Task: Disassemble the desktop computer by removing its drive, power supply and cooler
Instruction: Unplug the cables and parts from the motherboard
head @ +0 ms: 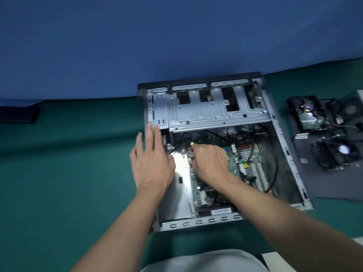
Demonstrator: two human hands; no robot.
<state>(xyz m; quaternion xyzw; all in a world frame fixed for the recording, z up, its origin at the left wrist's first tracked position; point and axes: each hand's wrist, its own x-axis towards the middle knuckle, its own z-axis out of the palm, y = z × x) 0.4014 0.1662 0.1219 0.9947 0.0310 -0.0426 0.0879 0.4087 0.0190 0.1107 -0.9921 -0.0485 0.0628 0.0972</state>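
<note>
Computer case: lies open on its side at the centre of the frame, on the green surface, its far end against the blue backdrop.
Left hand: fingers straight and spread, holding nothing; it hovers over the case's left edge, fingertips reaching the lower left corner of the metal drive cage.
Right hand: inside the case, just right of the left hand, fingers curled down over the upper left part of the motherboard; it pinches a small grey part that pokes out to the left of the fingertips. What this part is cannot be told.
Black cable: loops across the right half of the case, clear of both hands.
Drive: out of the case, on a grey mat at the right of the frame, well apart from the hands.
Cooler: fan upward, on the same mat below the drive.
Power supply: at the right edge of the frame, partly cut off.
</note>
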